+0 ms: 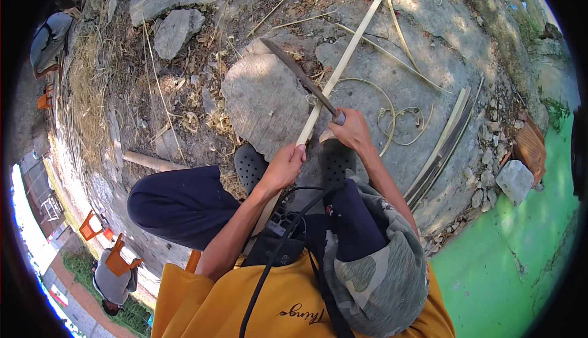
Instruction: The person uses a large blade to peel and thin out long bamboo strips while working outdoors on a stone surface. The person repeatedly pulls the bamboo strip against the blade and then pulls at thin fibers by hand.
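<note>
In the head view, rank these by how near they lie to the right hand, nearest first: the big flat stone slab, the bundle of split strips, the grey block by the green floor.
From the right hand, which grips a long knife:
1. Flat stone slab, on its left, under the blade.
2. Bundle of split strips, on its right, lying on the ground.
3. Grey block, farther right, at the edge of the green floor.

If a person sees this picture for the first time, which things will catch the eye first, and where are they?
In the centre, the right hand grips a long dark blade with a pale handle, laid across a long pale bamboo strip that the left hand holds lower down. Under them lies a flat grey stone slab. At the right, a bundle of split bamboo slats rests beside a bright green floor.
</note>
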### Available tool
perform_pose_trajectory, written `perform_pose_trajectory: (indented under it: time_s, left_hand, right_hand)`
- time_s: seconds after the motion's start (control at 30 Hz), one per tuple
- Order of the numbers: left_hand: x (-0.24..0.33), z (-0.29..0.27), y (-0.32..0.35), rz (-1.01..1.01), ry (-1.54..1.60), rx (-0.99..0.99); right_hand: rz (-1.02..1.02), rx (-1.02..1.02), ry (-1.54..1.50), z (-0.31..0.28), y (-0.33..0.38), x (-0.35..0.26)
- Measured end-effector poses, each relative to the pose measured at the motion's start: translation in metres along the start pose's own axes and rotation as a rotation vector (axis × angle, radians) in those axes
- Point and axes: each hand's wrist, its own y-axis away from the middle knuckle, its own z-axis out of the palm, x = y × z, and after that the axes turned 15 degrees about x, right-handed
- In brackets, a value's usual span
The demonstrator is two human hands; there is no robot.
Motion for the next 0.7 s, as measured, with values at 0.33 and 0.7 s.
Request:
perform_pose_trajectory:
  time_s: [0.33,0.7]
  left_hand:
    - [0.023,-0.003,0.021,-0.119,0.126,-0.021]
    - [0.021,-0.014,0.032,-0.113,0.103,-0.022]
  right_hand:
    - [0.111,-0.048,-0.227,-0.001,-0.017,-0.002]
    - [0.078,-0.054,-0.225,0.011,-0.006,0.001]
